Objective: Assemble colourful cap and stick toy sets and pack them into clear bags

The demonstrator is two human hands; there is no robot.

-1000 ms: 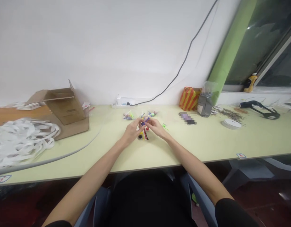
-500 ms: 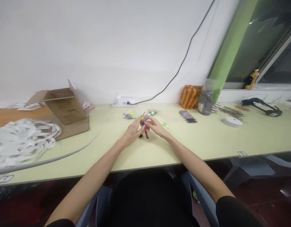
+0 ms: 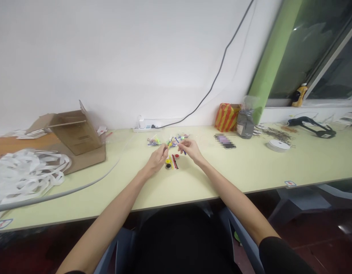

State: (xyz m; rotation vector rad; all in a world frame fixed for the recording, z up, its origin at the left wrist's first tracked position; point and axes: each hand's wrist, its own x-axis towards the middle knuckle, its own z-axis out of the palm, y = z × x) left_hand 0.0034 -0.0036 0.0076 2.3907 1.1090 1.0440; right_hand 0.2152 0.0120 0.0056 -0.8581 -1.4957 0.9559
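Note:
My right hand [image 3: 193, 151] pinches a thin blue plastic stick [image 3: 176, 140], one end of which points up and left past the fingertips. Across from it, the fingers of my left hand [image 3: 158, 158] are closed together; what they hold, if anything, is too small to make out. Between and below the hands lie a few thin strips [image 3: 175, 162] in yellow, red and black. Beside these are a yellow ring-like piece [image 3: 167, 161], a black round piece [image 3: 168, 166] and a red round piece [image 3: 176, 155]. Just beyond my fingers sits a loose heap of colourful small pieces [image 3: 180, 137].
Another small colourful pile [image 3: 154, 141] lies behind my left hand. At left are a cardboard box [image 3: 79, 133], tangled white strapping [image 3: 30, 171] and a grey cable [image 3: 79, 187]. Toward the right stand a striped bag [image 3: 226, 117], a grey bag [image 3: 245, 125] and a white spool [image 3: 278, 145].
My hands have moved apart, uncovering the strips and round pieces on the table. The blue stick now shows in my right hand. The view has shifted slightly.

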